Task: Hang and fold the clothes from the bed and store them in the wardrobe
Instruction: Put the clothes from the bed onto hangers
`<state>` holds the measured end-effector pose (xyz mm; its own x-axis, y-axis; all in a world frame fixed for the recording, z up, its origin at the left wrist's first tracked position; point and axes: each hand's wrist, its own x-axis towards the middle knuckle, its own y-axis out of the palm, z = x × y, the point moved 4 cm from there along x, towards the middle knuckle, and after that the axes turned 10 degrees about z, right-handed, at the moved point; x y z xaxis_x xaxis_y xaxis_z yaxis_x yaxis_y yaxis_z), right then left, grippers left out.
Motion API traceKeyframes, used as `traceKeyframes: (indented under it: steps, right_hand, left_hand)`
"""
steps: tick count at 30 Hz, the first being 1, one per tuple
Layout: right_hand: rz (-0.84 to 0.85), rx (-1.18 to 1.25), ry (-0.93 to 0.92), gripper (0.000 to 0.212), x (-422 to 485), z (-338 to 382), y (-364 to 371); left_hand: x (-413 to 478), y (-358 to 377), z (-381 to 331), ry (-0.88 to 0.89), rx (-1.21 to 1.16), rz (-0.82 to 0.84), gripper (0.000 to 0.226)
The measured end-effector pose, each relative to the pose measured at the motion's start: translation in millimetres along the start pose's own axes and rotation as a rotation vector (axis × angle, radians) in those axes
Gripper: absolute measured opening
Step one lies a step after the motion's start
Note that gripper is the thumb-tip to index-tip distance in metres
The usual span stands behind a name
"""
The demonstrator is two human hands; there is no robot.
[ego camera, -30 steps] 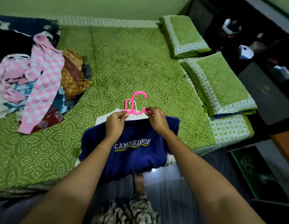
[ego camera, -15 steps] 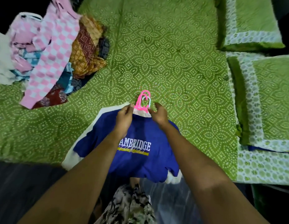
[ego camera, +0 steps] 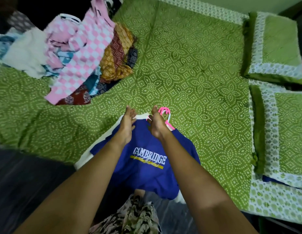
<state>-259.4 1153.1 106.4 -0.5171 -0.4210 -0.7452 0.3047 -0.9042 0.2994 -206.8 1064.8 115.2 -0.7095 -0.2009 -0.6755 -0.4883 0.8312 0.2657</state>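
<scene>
While a heap of unsorted clothes [ego camera: 76, 56] waits at far left on the green bedspread [ego camera: 189, 65], the left hand [ego camera: 126, 125] pinches the white neckline of the blue Cambridge sweatshirt [ego camera: 143, 174] lying at the bed's near edge. Right of it, the right hand [ego camera: 157, 127] curls around the pink hanger [ego camera: 164, 110] at the collar; I judge one garment is mid-hanging, most work remaining, the wardrobe out of view.
</scene>
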Motion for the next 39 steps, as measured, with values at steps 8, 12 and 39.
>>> traceKeyframes:
  steps: [8, 12, 39]
  right_hand:
    - [0.191, -0.137, -0.159, 0.061, -12.9, 17.4, 214.0]
    - [0.33, -0.195, -0.222, 0.036, -23.3, 7.1, 357.4]
    - [0.556, -0.446, -0.17, 0.056, 179.2, 10.5, 918.1]
  left_hand:
    - [-74.2, -172.3, -113.0, 0.321, -0.103, -0.134, 0.054]
    - [-132.7, -296.1, -176.6, 0.427, -0.111, -0.222, 0.053]
    - [-126.6, -823.6, -397.6, 0.482, -0.228, -0.548, 0.06]
